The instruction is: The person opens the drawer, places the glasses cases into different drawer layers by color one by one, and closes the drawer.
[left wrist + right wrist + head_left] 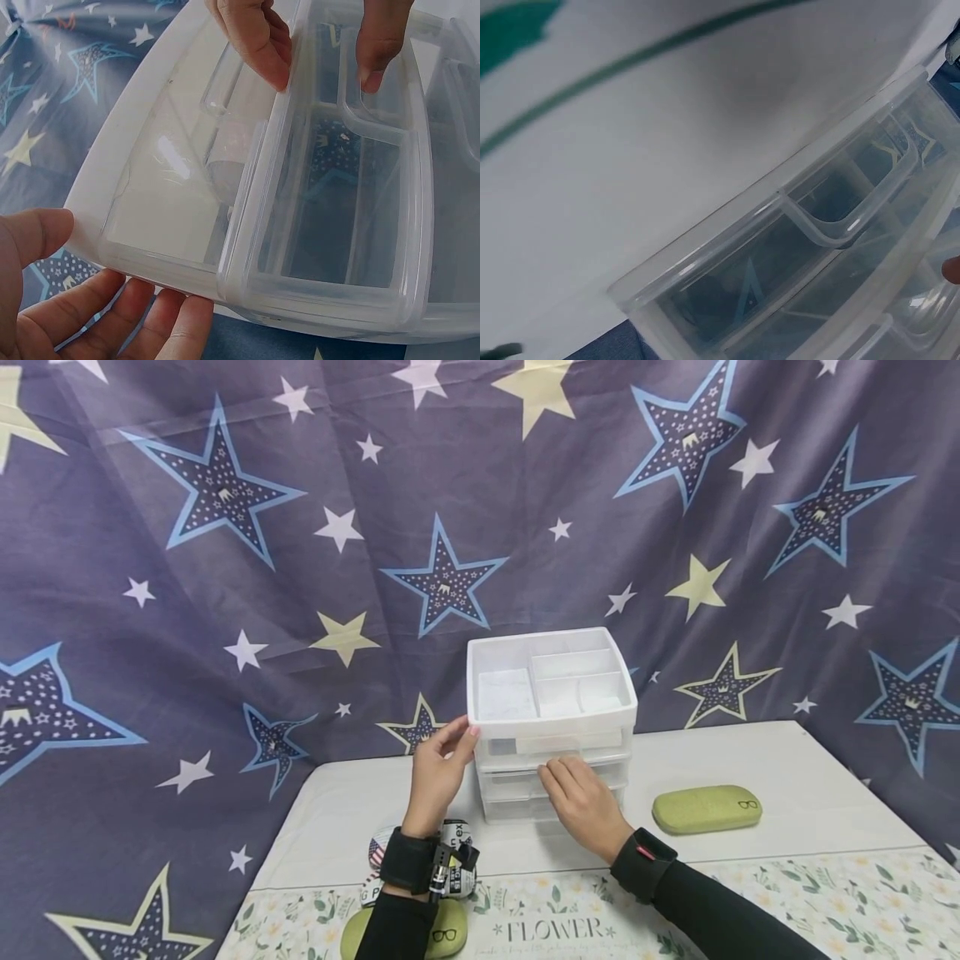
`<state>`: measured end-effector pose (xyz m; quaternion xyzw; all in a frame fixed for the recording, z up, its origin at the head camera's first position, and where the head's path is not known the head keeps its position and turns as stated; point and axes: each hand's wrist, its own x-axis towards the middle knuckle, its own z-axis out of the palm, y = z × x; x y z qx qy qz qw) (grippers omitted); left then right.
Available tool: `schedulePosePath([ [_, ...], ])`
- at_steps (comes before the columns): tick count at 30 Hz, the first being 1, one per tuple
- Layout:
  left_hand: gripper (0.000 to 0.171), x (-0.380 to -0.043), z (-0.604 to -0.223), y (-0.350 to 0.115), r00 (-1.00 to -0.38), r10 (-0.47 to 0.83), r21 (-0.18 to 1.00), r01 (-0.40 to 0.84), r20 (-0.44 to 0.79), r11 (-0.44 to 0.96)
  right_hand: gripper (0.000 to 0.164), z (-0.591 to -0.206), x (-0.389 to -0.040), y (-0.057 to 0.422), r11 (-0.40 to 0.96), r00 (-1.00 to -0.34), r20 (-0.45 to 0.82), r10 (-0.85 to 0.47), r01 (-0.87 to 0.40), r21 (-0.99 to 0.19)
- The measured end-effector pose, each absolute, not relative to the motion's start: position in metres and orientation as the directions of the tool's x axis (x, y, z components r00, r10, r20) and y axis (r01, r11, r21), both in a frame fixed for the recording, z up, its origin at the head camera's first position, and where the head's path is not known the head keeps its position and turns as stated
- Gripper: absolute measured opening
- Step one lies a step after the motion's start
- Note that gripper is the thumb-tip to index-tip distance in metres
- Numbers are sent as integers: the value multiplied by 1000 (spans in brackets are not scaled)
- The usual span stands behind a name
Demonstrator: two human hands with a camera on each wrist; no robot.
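A small drawer unit stands at the table's middle, with a divided white top tray above several clear drawers. My left hand rests against its left front edge; in the left wrist view its thumb and fairly straight fingers touch the side. My right hand grips the front of the middle drawer, its fingers bent at the top edge and its thumb on the cut-out handle. Only a fingertip of it shows in the right wrist view. Through the top drawer's front, something pale shows.
A green glasses case lies right of the unit. Another green glasses case sits near the front, partly under my left forearm in view. Beside it are printed packages, half hidden by my wrist. A star-patterned cloth hangs behind the table.
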<state>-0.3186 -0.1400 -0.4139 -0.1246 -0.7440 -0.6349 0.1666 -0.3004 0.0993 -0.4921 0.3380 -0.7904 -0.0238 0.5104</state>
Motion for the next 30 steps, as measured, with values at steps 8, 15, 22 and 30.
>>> schedulePosePath([
  [8, 43, -317, -414, -140, -917, -25, 907, 390, 399, 161, 41, -491, -299, 100, 761, -251, 778, -576, -513, 397],
  [15, 43, -318, -414, -140, -916, -29, 906, 391, 400, 164, 42, -489, -297, 100, 753, -244, 770, -590, -512, 414],
  [22, 45, -318, -414, -139, -915, -37, 904, 390, 402, 174, 42, -487, -296, 99, 752, -235, 769, -595, -499, 430],
  [30, 45, -318, -415, -139, -911, -31, 900, 401, 411, 172, 43, -481, -295, 96, 742, -249, 737, -629, -474, 473],
])
